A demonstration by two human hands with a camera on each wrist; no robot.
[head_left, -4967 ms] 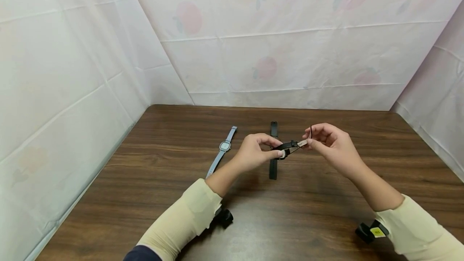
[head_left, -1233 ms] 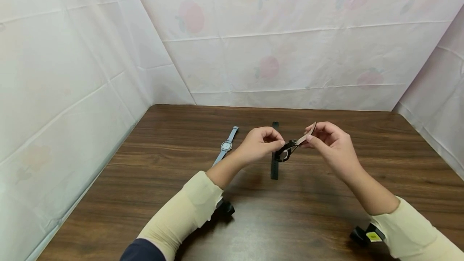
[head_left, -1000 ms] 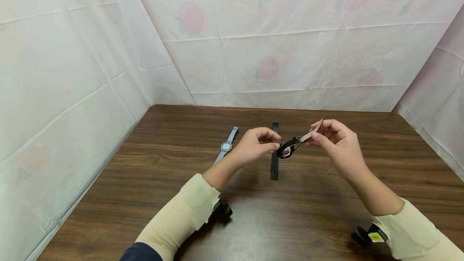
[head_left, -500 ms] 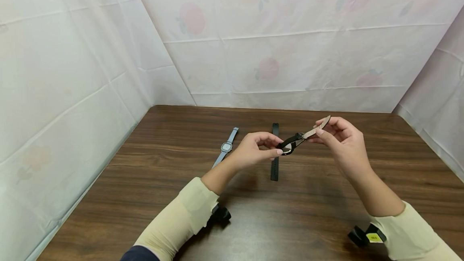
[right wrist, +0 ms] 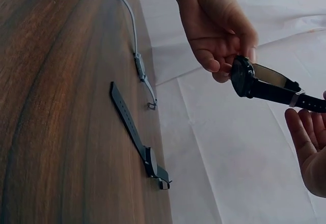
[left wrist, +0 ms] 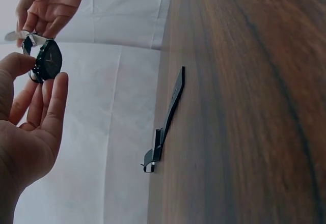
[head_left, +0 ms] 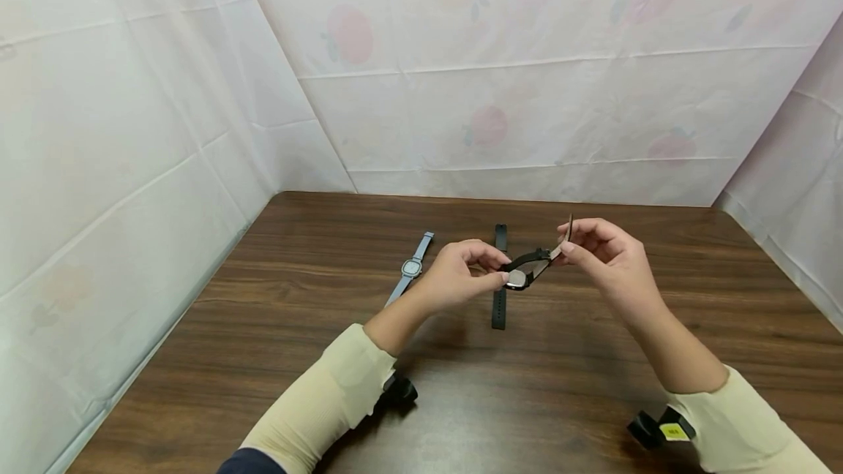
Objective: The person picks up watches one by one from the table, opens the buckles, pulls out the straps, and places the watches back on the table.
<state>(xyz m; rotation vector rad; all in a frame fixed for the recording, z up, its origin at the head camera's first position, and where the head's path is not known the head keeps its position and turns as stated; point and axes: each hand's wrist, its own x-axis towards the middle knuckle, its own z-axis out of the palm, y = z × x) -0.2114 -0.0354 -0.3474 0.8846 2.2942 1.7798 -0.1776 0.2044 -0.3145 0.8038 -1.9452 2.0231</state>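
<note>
Above the middle of a brown table [head_left: 276, 357], both hands hold a black watch [head_left: 520, 274] in the air, clear of the wood, with bare tabletop on every side and white sheeting [head_left: 132, 130] walling the left, far and right edges. The left hand [head_left: 457, 276] pinches the round case between thumb and fingertips; the right hand [head_left: 602, 254] pinches the strap's tan-backed end. Half a second earlier that end slanted out flat toward the right; now it stands nearly upright, and the case has dropped slightly. A black strap [head_left: 499, 284] lies flat under the hands, and a blue watch [head_left: 410, 267] lies just left of it. Only the right wrist view shows the strap's buckle [right wrist: 295, 98]; only the left wrist view shows the dark dial face [left wrist: 50, 59].
</note>
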